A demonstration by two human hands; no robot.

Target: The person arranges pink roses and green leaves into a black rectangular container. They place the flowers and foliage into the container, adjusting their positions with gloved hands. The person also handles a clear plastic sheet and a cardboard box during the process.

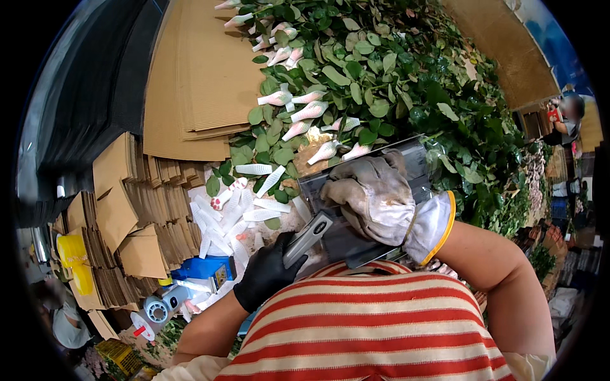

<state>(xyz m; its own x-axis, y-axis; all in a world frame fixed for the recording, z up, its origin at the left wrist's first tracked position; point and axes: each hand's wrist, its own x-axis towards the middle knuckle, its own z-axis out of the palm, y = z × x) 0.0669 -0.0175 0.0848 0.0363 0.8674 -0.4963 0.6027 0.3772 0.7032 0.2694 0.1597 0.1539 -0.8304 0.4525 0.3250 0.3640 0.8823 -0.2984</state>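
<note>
My left hand (270, 270), in a black glove, is closed around a grey stapler (308, 240) with a dark oval mark near its tip. My right hand (375, 197), in a soiled white work glove with a yellow-edged cuff, lies with bent fingers over a dark, glossy flat sheet (416, 168). Its fingertips are partly hidden, and the sheet rests close against my striped shirt. The stapler's tip is beside the sheet's left edge. Just beyond the sheet, pale pink rose buds (310, 111) in white mesh sleeves lie with their leafy stems (381, 82).
Loose white mesh sleeves (219, 222) litter the table at left, near a blue box (206, 270) and a tape dispenser (164, 306). Folded cardboard (143, 216) is stacked farther left, with large flat cardboard sheets (203, 70) behind. Other people appear at both far sides.
</note>
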